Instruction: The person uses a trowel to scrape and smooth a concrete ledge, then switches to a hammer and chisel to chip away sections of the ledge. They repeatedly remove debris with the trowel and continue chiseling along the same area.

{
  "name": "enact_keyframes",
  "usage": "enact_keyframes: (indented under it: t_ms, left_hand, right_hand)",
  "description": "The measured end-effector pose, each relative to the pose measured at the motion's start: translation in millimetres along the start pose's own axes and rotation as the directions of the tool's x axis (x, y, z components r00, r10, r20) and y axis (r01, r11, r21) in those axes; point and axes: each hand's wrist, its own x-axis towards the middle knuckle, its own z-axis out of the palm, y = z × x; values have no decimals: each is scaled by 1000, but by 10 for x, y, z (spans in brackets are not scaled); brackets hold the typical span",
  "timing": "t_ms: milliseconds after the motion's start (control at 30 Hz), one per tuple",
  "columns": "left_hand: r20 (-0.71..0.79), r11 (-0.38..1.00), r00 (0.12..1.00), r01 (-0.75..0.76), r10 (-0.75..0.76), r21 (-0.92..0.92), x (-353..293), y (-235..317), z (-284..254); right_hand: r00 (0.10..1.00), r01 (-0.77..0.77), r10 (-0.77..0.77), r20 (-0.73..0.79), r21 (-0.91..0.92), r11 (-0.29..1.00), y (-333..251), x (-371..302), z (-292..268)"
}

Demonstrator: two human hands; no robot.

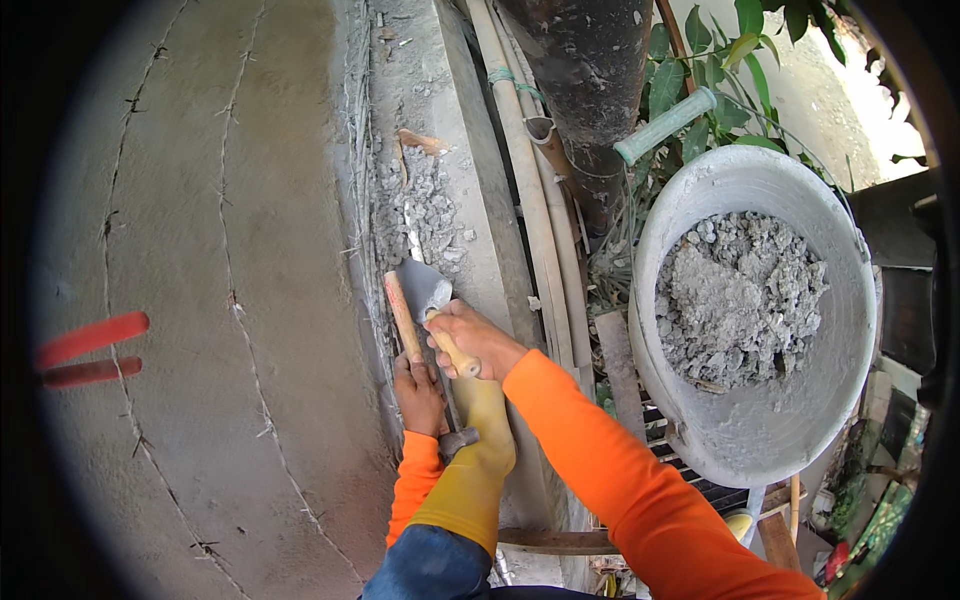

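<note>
My right hand [470,338], at the end of an orange sleeve, is closed round the wooden handle of a trowel [428,287]. The trowel's grey blade points away from me over the concrete ledge, beside loose grey rubble [425,205]. Just left of it, my left hand [418,395] grips a hammer [403,312] by its wooden handle, which sticks up past the fingers. The hammer's dark metal head [458,441] shows below the hand, beside my yellow boot [483,420]. Both hands are close together, low on the ledge.
Barbed wire strands [228,200] run along the grey wall at left, near two red handles [95,350]. At right is a big grey bucket [760,440] of rubble [740,290]. Long pipes [540,220], a dark post [585,90] and leafy branches [690,75] flank the ledge.
</note>
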Motion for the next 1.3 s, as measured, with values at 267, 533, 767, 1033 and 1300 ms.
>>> enact_keyframes:
  t_ms: [267,533,767,1033,1300]
  left_hand:
    - [-3,1000,1000,17,-17,-6,2,38,-9]
    - [-8,998,998,55,-55,-11,4,28,-21]
    - [-6,998,998,67,-67,19,-58,143,-3]
    - [1,995,997,83,-83,46,-50,151,-19]
    - [15,992,992,124,-124,4,-70,213,-52]
  right_hand:
    - [986,28,-86,142,368,929,323,-124,-220]
    - [995,-99,99,10,18,995,60,-169,-153]
    - [981,35,-127,-144,-517,855,49,-272,-144]
    - [985,44,-99,-139,-358,933,636,-542,-229]
    - [938,-345,299,176,371,862,526,-876,-585]
